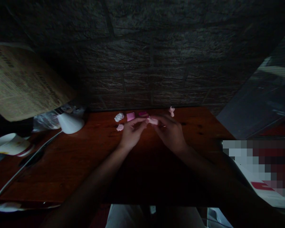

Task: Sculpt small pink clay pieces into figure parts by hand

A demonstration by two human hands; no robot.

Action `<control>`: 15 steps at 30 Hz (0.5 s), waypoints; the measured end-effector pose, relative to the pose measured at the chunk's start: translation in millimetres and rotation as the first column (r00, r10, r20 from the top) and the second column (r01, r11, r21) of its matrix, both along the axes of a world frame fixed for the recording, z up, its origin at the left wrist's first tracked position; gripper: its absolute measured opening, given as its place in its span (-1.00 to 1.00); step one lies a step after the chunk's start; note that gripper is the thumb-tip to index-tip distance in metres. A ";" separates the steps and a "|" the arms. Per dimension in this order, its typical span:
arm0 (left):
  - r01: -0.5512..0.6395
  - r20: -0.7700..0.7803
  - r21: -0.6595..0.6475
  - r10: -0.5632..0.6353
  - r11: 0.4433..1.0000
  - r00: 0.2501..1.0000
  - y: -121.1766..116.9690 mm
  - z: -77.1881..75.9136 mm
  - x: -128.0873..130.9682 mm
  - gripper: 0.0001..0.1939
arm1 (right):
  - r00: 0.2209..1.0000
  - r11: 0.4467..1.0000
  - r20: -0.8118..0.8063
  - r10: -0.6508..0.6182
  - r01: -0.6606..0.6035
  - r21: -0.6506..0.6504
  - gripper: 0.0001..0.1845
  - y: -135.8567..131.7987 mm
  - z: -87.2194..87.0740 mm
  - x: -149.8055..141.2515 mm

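Both hands meet above the wooden table, pinching a small pale pink lump that looks like modelling clay. My left hand grips its left end between thumb and forefinger. Around its right side close the fingers of my right hand. Just beyond my left hand lie a white crumpled lump, a flat pink square and a small pale pink piece. A dark magenta piece sits behind the held lump. Past my right hand stands a small pink shaped figure.
The wooden table runs up to a dark brick-patterned wall. At left are a lamp with a printed shade and white base, its white cable, and a tipped paper cup. A white box is at right.
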State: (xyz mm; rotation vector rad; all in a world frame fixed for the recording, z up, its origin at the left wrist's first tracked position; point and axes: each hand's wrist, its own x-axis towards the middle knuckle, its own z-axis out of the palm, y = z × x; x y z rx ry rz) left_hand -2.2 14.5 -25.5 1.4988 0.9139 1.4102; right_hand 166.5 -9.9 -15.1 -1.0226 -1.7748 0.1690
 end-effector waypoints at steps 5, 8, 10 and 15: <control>-0.016 -0.010 0.027 0.016 1.000 1.000 1.3 -0.4 -1.8 -0.85 | 0.998 0.998 -0.014 0.057 -0.057 -0.005 -0.71 -3.0 3.0 -1.0; -0.023 0.002 0.065 0.023 0.998 1.000 1.4 0.0 -2.7 -0.90 | 0.992 0.997 -0.103 0.068 -0.072 -0.039 -0.73 -2.0 -0.4 -2.0; -0.014 0.011 0.062 0.013 0.998 1.000 0.8 0.4 -2.4 -0.90 | 0.982 0.992 -0.182 0.046 -0.066 -0.104 -0.68 0.3 -4.2 -2.2; -0.020 -0.046 0.096 0.024 0.995 0.999 0.0 1.0 -1.7 -0.88 | 0.972 0.981 -0.234 0.008 -0.052 -0.184 -0.65 3.1 -7.8 -1.6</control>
